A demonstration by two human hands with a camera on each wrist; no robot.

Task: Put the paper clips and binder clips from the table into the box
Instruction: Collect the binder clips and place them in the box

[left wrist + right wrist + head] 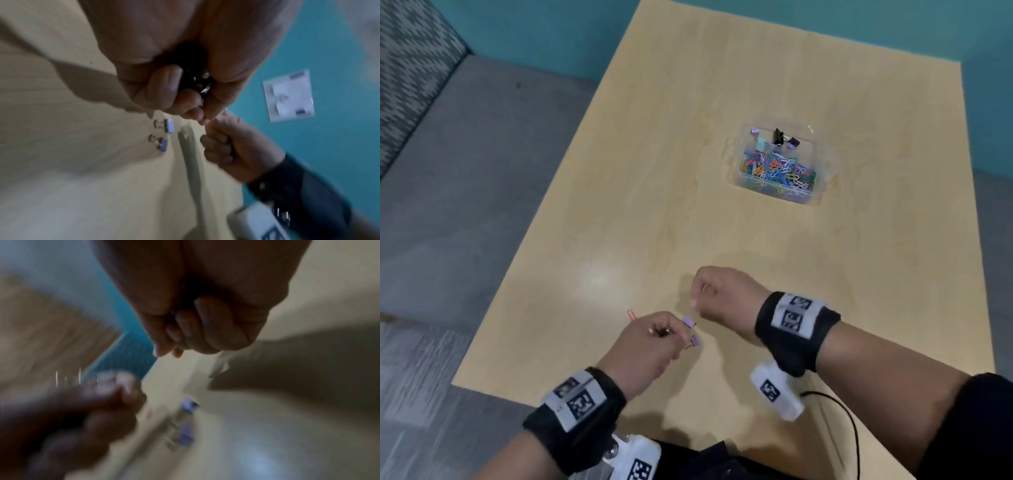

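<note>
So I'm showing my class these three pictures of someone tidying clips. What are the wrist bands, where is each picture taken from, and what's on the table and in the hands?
No machine here: a person works with bare hands. The black bands carry small cameras. The big picture comes from a head camera looking down; the other two look along each wrist and are blurred.

On the table stands a clear box already holding coloured paper clips and some binder clips. Near the hands lie two purple binder clips and a red paper clip.

The left hand curls round dark clips. The right hand has curled fingers; whether it holds anything, I cannot tell.
</note>
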